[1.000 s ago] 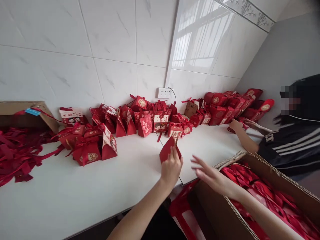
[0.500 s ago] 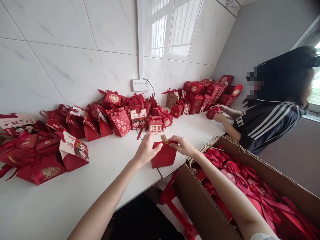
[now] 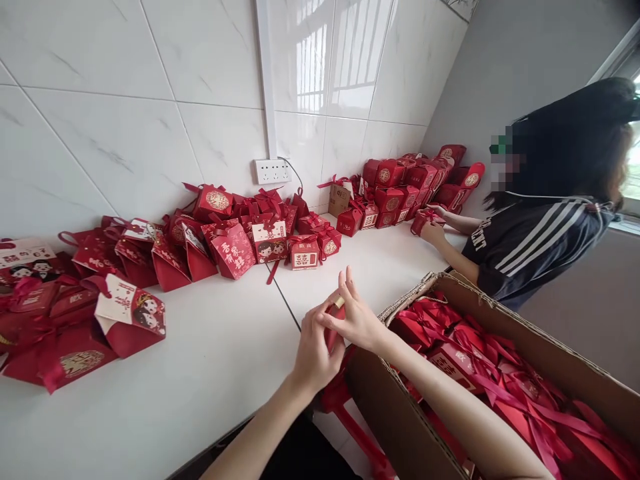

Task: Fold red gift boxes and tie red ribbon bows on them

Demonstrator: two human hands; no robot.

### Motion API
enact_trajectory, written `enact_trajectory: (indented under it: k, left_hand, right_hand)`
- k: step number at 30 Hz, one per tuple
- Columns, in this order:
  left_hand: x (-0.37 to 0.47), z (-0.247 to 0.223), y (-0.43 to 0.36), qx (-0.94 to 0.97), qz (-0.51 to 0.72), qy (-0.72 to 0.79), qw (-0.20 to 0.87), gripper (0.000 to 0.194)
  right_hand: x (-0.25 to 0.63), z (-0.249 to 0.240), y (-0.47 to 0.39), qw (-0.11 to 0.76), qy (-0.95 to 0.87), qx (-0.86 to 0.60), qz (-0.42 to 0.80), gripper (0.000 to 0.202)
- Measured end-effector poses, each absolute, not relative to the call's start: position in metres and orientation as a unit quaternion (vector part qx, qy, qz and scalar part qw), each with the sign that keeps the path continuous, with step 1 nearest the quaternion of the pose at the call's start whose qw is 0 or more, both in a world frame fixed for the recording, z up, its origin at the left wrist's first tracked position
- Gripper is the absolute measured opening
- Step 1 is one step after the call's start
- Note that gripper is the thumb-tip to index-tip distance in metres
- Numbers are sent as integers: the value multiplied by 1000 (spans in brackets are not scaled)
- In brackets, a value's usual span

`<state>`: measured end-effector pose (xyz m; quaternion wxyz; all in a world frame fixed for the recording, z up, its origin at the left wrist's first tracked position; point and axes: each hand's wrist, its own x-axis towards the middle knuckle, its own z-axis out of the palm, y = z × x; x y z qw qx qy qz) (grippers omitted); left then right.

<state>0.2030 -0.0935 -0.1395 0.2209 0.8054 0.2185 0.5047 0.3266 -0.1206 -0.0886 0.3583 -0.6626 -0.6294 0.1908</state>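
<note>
Between my two hands is a small red gift box [image 3: 334,337] with a gold-coloured tab at its top, turned so that mostly a narrow side shows. Wrapped around its near left side is my left hand [image 3: 315,350], closed on the box. My right hand [image 3: 361,319] grips the top from the right, thumb pressed near the tab and several fingers pointing up. Much of the box is hidden by the fingers. Beyond my hands, a red and white box with a double-happiness sign [image 3: 305,255] stands on the white table [image 3: 215,347].
A large cardboard carton [image 3: 395,407] full of red boxes and ribbons stands at the right. Rows of red gift boxes [image 3: 183,257] line the tiled wall, with a stack [image 3: 395,193] farther right. A co-worker [image 3: 545,227] handles a red ribboned box [image 3: 427,220]. A red stool [image 3: 357,427] is below.
The red gift box has come off the table toward me and turned from its broad face to a narrow side. My left hand now wraps around it. The view has shifted slightly.
</note>
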Motion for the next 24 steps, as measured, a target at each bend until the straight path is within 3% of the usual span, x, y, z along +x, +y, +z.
enact_trajectory:
  k: [2, 4, 6, 8, 12, 14, 19, 22, 24]
  left_hand:
    - [207, -153, -104, 804, 515, 206, 213, 72]
    - [207, -165, -110, 820, 500, 180, 212, 78]
    - [203, -172, -111, 849, 450, 161, 225, 74]
    - [194, -171, -104, 871, 404, 152, 235, 63]
    - [175, -142, -69, 835, 498, 164, 168, 32]
    - [171, -122, -47, 794, 546, 224, 149, 28]
    - [184, -95, -17, 843, 389, 226, 296, 21]
    - [192, -99, -17, 844, 391, 218, 295, 15]
    - [196, -102, -18, 846, 399, 200, 292, 10]
  right_hand:
    - [328, -86, -117, 397, -648, -615, 210, 84]
    - [329, -86, -111, 486, -619, -578, 217, 59]
    - [332, -86, -105, 552, -554, -579, 232, 35]
    - [338, -84, -99, 557, -519, -597, 254, 21]
    - [349, -72, -96, 525, -575, -546, 309, 22]
    - [352, -67, -95, 512, -605, -518, 322, 26]
    - [349, -69, -91, 483, -659, -540, 203, 8]
    - [344, -76, -87, 518, -639, -559, 109, 12]
    - [341, -80, -85, 557, -596, -568, 109, 12]
